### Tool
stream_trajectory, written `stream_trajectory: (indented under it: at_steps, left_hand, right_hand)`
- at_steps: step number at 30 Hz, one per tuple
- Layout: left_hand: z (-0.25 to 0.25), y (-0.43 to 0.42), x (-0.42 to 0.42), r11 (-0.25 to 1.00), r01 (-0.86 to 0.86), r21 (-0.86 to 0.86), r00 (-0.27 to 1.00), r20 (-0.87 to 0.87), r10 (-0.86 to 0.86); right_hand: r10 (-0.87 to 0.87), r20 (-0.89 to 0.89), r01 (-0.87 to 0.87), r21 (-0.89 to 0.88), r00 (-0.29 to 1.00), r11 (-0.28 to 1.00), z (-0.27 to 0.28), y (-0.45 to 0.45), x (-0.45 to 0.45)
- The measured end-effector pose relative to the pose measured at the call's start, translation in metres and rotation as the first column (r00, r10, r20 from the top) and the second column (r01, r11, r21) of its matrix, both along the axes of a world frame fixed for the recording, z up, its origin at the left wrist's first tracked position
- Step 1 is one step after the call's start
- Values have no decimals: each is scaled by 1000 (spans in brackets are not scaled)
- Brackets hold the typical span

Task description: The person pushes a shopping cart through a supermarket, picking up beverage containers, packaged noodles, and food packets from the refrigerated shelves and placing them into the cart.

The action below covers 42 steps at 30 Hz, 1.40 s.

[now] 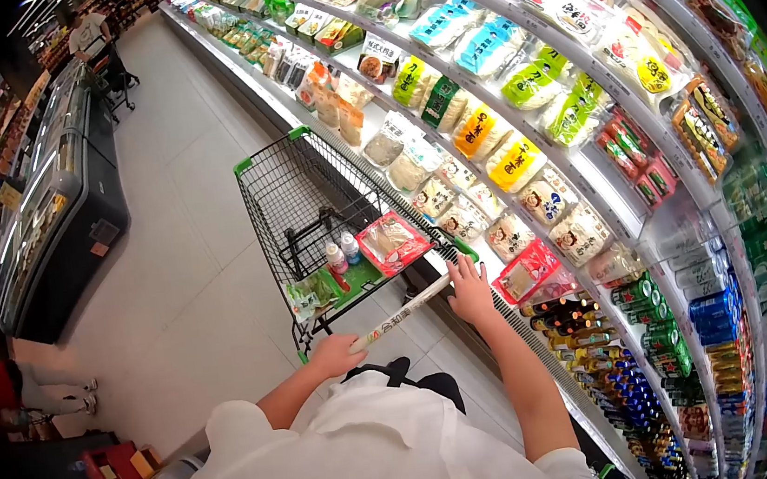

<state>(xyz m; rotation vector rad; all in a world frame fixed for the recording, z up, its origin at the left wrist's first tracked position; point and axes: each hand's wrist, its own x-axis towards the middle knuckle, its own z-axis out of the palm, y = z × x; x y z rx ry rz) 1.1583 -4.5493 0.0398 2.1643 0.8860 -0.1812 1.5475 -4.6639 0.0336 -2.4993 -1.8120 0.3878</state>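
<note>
Shirt (349, 449) btwn arms (528, 383), L hand (334, 355) round handle (403, 316), R hand (470, 288) fingers fwd.

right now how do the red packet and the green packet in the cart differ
The red packet looks larger, the green packet smaller. The red packet lies at the right side of the cart, the green packet at the left. Both are in the cart.

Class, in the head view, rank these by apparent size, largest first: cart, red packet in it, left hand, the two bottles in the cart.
Cart
Red packet
Left hand
Bottles: too alike to rank against each other.
</note>
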Motion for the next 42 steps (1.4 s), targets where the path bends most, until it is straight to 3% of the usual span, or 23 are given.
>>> stream_trajectory:
  at_steps: [7, 9, 10, 11, 13, 18, 23, 29, 37, 42]
  left_hand:
    - [12, -3, 42, 987, -152, 43, 984, -88, 156]
    - [5, 0, 43, 986, -167, 27, 974, -153, 169]
    - [4, 1, 42, 988, -155, 8, 964, -218, 153]
    - [3, 0, 42, 984, -180, 6, 958, -225, 177]
    - [7, 2, 47, 977, -211, 30, 940, -267, 211]
    - [3, -5, 56, 941, -312, 130, 877, -341, 338]
    - [-4, -6, 59, 903, -364, 230, 831, -358, 426]
    - [13, 0, 75, 836, -501, 225, 712, -443, 546]
    - [9, 12, 72, 822, -515, 242, 731, -376, 569]
    - [-5, 35, 62, 856, -517, -9, 775, -431, 463]
  right_hand:
    - [218, 100, -223, 37, 971, 974, -31, 60, 63]
    - [375, 70, -373, -45, 924, 927, -31, 72, 70]
    - [431, 137, -442, 60, 892, 895, -32, 74, 72]
    - [454, 129, -464, 61, 882, 884, -38, 79, 74]
    - [499, -73, -502, -35, 864, 864, -46, 90, 79]
    - [619, -114, -623, 2, 777, 782, -43, 100, 92]
    - [671, -226, -699, -70, 706, 711, -32, 120, 95]
    - [728, -274, -774, -127, 628, 620, -34, 145, 94]
    - [714, -280, -764, -151, 642, 627, -32, 165, 92]
    - [685, -303, -744, -166, 663, 647, -25, 177, 90]
